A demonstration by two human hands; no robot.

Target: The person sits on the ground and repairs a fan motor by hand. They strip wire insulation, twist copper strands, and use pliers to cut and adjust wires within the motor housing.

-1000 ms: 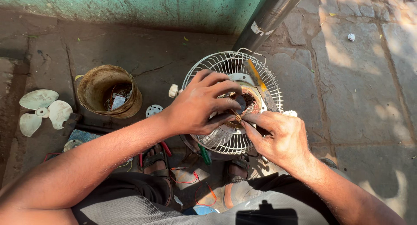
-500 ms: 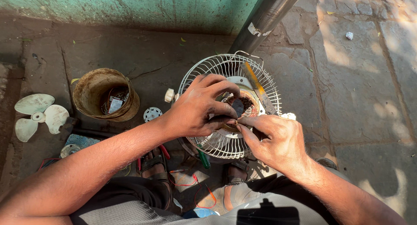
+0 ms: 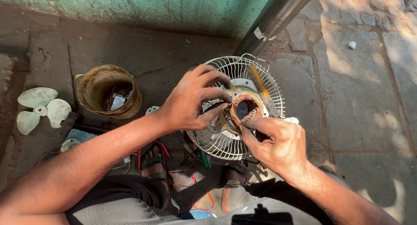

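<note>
On the fan guard (image 3: 226,142), both hands (image 3: 191,101) pinch the copper winding (image 3: 245,110).

A round white wire fan guard (image 3: 226,142) lies tilted over the ground in front of the person's feet, its thin ribs running out from the hub. At its centre sits the fan motor (image 3: 245,110), a ring of coppery-brown windings around a dark hole, set on a pale metal plate. It looks bare of any cover, though the fingers hide part of it. A yellow-handled tool (image 3: 259,85) rests across the guard's upper right.
</note>
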